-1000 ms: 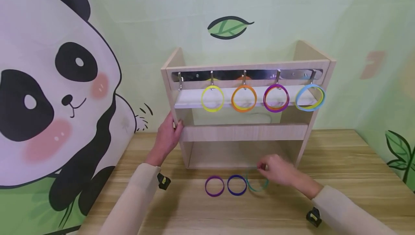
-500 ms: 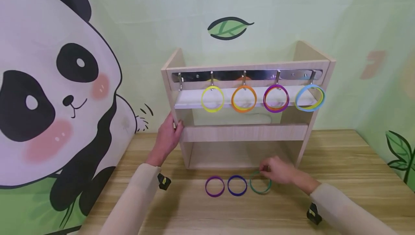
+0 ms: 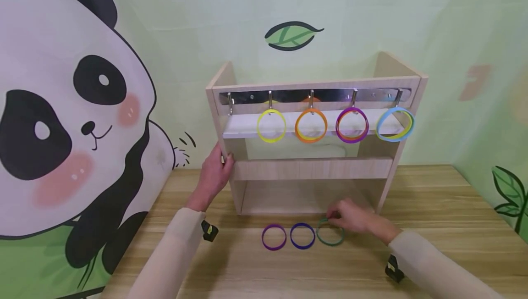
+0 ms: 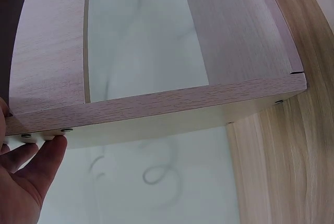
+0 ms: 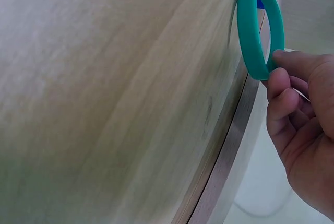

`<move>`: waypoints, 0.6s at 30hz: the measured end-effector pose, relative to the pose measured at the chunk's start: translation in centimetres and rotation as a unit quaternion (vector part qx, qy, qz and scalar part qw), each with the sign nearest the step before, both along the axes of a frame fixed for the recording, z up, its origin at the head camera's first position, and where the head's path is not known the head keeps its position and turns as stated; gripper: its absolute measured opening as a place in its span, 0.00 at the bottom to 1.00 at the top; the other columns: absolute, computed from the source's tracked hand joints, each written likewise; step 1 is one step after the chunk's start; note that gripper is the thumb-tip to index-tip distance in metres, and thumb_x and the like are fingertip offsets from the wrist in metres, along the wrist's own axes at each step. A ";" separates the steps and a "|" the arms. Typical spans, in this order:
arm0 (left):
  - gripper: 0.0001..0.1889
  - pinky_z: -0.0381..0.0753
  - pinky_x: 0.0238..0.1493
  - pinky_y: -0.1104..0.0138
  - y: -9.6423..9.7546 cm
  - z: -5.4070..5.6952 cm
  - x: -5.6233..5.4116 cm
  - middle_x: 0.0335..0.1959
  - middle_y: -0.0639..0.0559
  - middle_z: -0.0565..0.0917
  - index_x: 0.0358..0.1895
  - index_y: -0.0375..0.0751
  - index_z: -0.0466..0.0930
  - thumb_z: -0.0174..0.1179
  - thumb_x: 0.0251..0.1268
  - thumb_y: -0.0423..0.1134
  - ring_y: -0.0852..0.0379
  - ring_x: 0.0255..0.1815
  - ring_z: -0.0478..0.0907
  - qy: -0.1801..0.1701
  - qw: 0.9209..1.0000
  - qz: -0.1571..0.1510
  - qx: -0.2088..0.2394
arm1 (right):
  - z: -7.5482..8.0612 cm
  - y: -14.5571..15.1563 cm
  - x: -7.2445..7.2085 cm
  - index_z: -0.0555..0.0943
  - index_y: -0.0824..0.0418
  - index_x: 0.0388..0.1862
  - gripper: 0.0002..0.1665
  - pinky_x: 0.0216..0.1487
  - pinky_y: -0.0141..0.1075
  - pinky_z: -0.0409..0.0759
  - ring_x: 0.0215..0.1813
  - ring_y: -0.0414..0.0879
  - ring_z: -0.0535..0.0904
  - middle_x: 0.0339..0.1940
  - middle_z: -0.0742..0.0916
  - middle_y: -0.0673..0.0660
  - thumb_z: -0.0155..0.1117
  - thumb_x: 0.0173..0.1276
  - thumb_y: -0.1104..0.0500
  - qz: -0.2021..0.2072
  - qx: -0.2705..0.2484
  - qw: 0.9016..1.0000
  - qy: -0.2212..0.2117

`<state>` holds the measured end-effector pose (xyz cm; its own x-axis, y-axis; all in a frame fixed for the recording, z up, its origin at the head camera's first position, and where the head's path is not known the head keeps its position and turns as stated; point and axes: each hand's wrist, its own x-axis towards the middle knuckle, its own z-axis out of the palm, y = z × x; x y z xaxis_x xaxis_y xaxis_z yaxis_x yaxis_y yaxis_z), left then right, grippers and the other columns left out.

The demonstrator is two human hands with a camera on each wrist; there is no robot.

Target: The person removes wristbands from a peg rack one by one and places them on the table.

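A teal silicone wristband (image 3: 330, 245) is pinched between the thumb and index finger of my right hand (image 3: 350, 216), low over the table in front of a wooden shelf (image 3: 311, 169). In the right wrist view the teal wristband (image 5: 250, 36) stands out edge-on from the fingertips. To its left on the table lie a blue wristband (image 3: 302, 247) and a purple wristband (image 3: 274, 249). My left hand (image 3: 212, 175) grips the shelf's left side panel; in the left wrist view its fingers (image 4: 49, 158) press the panel's outer face.
A metal hook rail (image 3: 288, 95) crosses the shelf's top front. Hanging there are yellow (image 3: 271, 141), orange (image 3: 311, 141), purple (image 3: 352, 141) and light blue bands (image 3: 381, 136); the leftmost hook (image 3: 230, 104) carries none. A panda-print wall (image 3: 103, 152) borders the table's left.
The teal wristband has moved down and right, away from the blue one, then slightly back left with my right hand. My left hand stays on the side panel.
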<state>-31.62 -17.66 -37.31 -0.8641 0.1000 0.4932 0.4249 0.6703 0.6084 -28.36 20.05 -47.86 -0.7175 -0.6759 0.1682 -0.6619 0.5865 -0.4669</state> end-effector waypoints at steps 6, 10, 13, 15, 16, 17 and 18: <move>0.21 0.81 0.45 0.51 0.1 0.0 0.0 0.58 0.38 0.72 0.64 0.39 0.60 0.45 0.70 0.39 0.44 0.53 0.75 -0.002 1.000 -0.001 0.001 | -0.1 0.1 -0.1 0.83 0.61 0.32 0.03 0.33 0.30 0.80 0.32 0.39 0.79 0.28 0.85 0.49 0.67 0.57 0.66 -0.018 0.003 1.000 -0.002; 0.22 0.81 0.45 0.51 0.1 -0.1 0.0 0.59 0.39 0.72 0.65 0.40 0.60 0.45 0.70 0.40 0.44 0.54 0.75 -0.005 1.000 -0.003 0.006 | 0.2 0.2 -0.1 0.84 0.62 0.32 0.03 0.35 0.32 0.81 0.33 0.39 0.80 0.29 0.85 0.49 0.66 0.59 0.66 -0.026 0.003 1.000 0.006; 0.22 0.81 0.45 0.50 0.0 -0.1 0.0 0.59 0.39 0.71 0.66 0.40 0.59 0.45 0.71 0.40 0.44 0.54 0.74 -0.008 1.000 -0.005 0.008 | 0.7 0.2 0.2 0.85 0.62 0.32 0.03 0.34 0.32 0.80 0.32 0.38 0.80 0.29 0.85 0.48 0.65 0.60 0.65 -0.028 -0.001 0.999 0.017; 0.22 0.81 0.45 0.50 0.0 -0.1 0.0 0.59 0.39 0.71 0.66 0.40 0.59 0.45 0.71 0.40 0.44 0.54 0.74 -0.009 1.000 -0.006 0.008 | 1.2 0.1 0.5 0.85 0.62 0.33 0.03 0.33 0.31 0.80 0.31 0.36 0.79 0.29 0.85 0.47 0.65 0.61 0.64 -0.031 -0.004 0.999 0.029; 0.22 0.81 0.45 0.50 0.0 -0.1 0.0 0.59 0.39 0.71 0.66 0.40 0.59 0.45 0.71 0.40 0.44 0.54 0.74 -0.009 1.000 -0.006 0.008 | 1.5 0.0 0.7 0.85 0.62 0.33 0.04 0.32 0.30 0.80 0.31 0.36 0.78 0.29 0.85 0.47 0.65 0.61 0.64 -0.033 -0.007 0.999 0.034; 0.22 0.81 0.45 0.50 0.0 -0.1 -0.1 0.59 0.39 0.71 0.66 0.40 0.59 0.45 0.71 0.40 0.44 0.54 0.75 -0.009 1.000 -0.006 0.008 | 1.8 -0.1 0.8 0.85 0.62 0.33 0.04 0.32 0.30 0.79 0.31 0.36 0.78 0.29 0.85 0.46 0.65 0.61 0.63 -0.034 -0.008 0.998 0.042; 0.22 0.81 0.45 0.51 0.0 -0.2 -0.1 0.59 0.39 0.71 0.66 0.40 0.59 0.45 0.71 0.40 0.44 0.54 0.75 -0.008 1.000 -0.005 0.006 | 2.1 -0.2 1.0 0.85 0.62 0.33 0.04 0.32 0.30 0.79 0.31 0.36 0.78 0.29 0.85 0.47 0.65 0.61 0.62 -0.035 -0.010 0.998 0.051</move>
